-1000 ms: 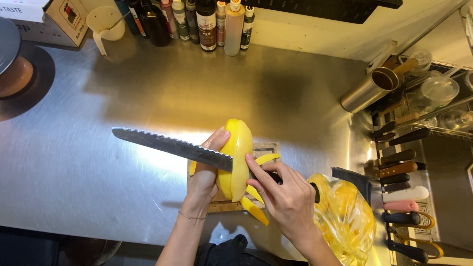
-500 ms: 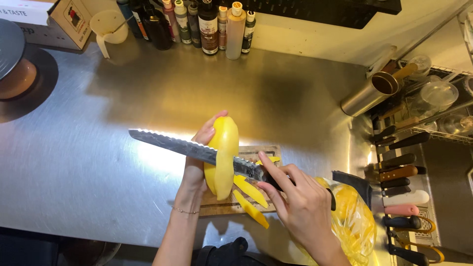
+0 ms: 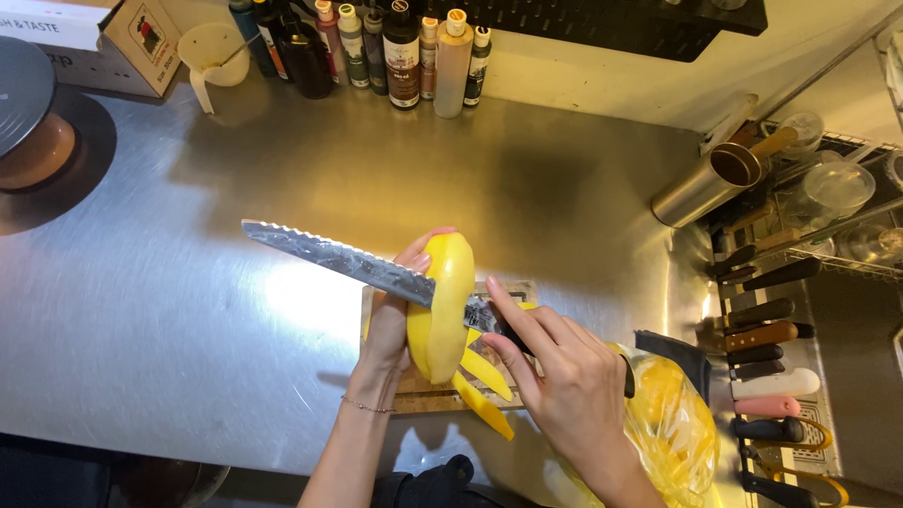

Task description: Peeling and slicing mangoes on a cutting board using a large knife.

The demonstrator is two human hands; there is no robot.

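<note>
My left hand (image 3: 390, 315) holds a peeled yellow fruit (image 3: 442, 306) upright on a small wooden cutting board (image 3: 423, 390). My right hand (image 3: 564, 386) grips the handle of a long serrated knife (image 3: 329, 256), its blade pointing left and passing through the upper part of the fruit. Several yellow peel strips (image 3: 484, 390) lie on the board below the fruit and hang over its front edge.
A steel counter (image 3: 169, 329) holds the board. A plastic bag of yellow fruit (image 3: 673, 423) sits at the right. Bottles (image 3: 404, 47) line the back wall beside a box (image 3: 103, 38) and a white funnel (image 3: 212, 56). A metal cylinder (image 3: 705, 183) and a knife rack (image 3: 767, 367) stand on the right.
The fruit and knife have shifted slightly within the view, and the blade sits a little deeper across the fruit. Both hands keep their grips.
</note>
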